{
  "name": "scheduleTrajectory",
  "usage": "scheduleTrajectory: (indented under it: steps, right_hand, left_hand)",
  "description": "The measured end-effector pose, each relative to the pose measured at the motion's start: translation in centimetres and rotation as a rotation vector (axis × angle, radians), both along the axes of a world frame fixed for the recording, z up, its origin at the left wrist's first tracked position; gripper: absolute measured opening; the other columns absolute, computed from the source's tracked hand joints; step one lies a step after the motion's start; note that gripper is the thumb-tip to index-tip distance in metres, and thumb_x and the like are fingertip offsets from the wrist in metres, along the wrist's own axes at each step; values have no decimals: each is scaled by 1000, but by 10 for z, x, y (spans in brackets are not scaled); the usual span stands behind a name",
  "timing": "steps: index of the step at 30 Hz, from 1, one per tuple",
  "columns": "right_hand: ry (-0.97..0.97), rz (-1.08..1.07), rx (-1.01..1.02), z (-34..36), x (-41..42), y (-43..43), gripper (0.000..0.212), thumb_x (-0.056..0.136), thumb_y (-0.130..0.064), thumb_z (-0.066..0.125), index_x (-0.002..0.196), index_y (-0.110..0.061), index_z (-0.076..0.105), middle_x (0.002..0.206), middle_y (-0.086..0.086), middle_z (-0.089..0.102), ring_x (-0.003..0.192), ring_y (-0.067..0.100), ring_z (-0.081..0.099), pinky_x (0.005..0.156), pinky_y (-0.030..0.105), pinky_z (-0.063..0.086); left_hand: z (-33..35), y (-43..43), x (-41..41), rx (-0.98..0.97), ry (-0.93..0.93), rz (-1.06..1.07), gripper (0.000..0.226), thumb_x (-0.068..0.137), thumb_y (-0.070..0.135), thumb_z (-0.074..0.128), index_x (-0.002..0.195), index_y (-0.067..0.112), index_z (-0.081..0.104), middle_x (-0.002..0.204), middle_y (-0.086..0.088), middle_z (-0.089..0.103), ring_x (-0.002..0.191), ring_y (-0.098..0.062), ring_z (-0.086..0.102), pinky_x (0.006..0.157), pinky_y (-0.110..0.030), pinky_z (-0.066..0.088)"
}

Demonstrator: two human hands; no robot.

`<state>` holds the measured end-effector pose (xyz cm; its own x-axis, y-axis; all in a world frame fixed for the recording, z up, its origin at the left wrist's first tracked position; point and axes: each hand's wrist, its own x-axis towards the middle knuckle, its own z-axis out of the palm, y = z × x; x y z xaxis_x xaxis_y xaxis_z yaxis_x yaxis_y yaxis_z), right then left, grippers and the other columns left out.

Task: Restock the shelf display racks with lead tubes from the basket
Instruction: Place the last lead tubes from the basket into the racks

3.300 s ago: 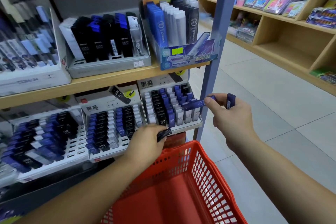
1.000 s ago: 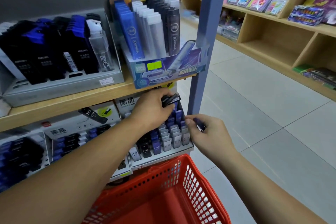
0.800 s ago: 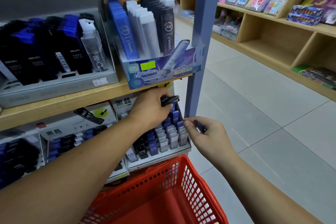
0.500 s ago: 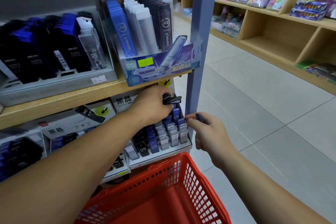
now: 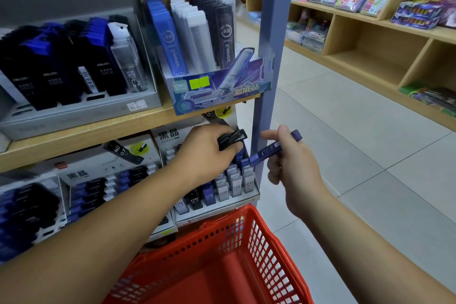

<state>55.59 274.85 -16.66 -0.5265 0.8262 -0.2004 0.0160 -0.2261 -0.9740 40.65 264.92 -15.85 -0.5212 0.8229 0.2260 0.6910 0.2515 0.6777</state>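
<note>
Right hand [image 5: 291, 168], head view (the only view): it is pinching a blue lead tube [image 5: 265, 153] between thumb and curled fingers, just right of the blue shelf post [image 5: 269, 57]. A second blue end is showing above the knuckles; I cannot tell whether it is a separate tube. The tube's long axis is slanting from upper right down to lower left. Its lower end is pointing at the back right corner of the display rack [image 5: 217, 205], just above the rightmost column of standing tubes.

Left hand [image 5: 202, 155] is hovering over the back edge of the same rack. It is gripping a small bunch of black lead tubes [image 5: 232, 138], which are lying roughly level with their ends toward the post. The red basket [image 5: 261, 242] is sitting below the rack's front edge.

Judgement: the right hand is the nearer one to the right-column slots. The tube is probably going to need tipping toward upright before sliding down. Risk: the left hand is crowding that corner.
</note>
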Motion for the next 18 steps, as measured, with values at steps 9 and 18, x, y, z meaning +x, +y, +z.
scheduleTrajectory:
  steps: [9, 18]
  right_hand:
    - [201, 18, -151, 4, 4, -7, 16, 100, -16, 66, 114, -8, 60, 75, 17, 65, 53, 19, 53, 49, 29, 44]
    - [205, 167, -142, 7, 19, -7, 23, 106, -7, 48, 117, 2, 65, 80, 17, 67, 62, 22, 57, 57, 31, 48]
  left_hand:
    - [18, -21, 17, 126, -394, -28, 11, 90, 20, 79, 100, 21, 77, 80, -3, 74, 62, -9, 60, 69, -27, 53]
    - [34, -40, 15, 48, -278, 84, 30, 100, 32, 66, 76, 13, 69, 59, 8, 68, 50, -2, 56, 56, -17, 45]
